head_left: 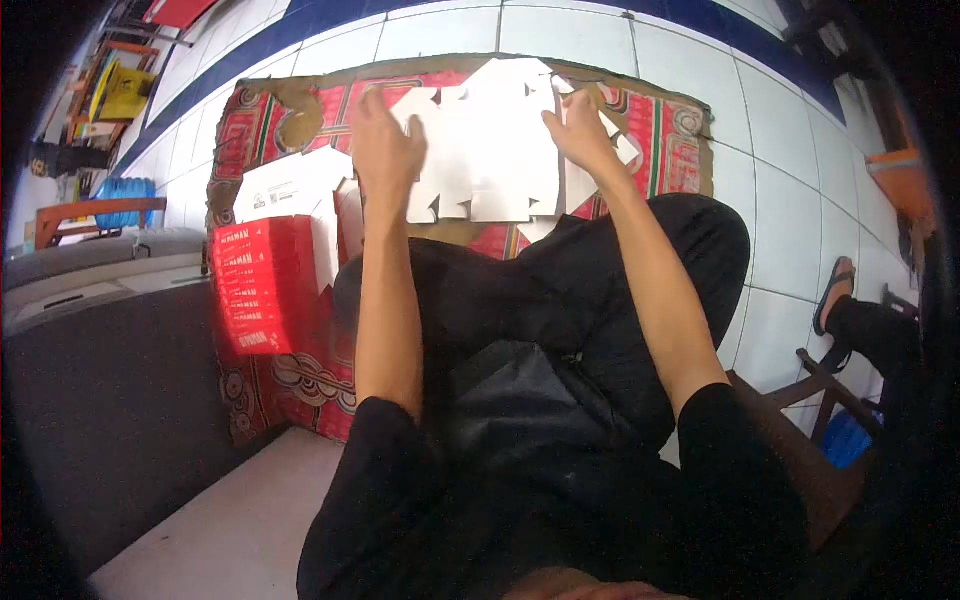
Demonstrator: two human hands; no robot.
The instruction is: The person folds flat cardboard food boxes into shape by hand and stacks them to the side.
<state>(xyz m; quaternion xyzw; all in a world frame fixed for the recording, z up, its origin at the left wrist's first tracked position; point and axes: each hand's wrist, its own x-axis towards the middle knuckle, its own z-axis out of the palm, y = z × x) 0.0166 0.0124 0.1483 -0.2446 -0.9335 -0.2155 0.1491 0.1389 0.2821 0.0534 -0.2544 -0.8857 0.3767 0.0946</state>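
Observation:
A white, unfolded cardboard box blank point(500, 140) with cut flaps and slots lies in front of my crossed legs. At its left side is my left hand point(388, 145), slightly blurred, with the thumb apart from the fingers and over the side flaps. My right hand point(583, 133) is at the blank's right edge, its thumb on the inner side of a raised flap and its curled fingers on the outer side. More white card shows beneath and beyond the right hand. Part of the flaps is hidden behind both hands.
A stack of red printed box blanks point(260, 285) stands to the left, with white blanks point(290, 190) behind it. Worn red patterned matting point(680, 140) lies on white floor tiles point(590, 40). A dark grey panel point(110, 390) is at left; a person's sandalled foot point(836, 290) is at right.

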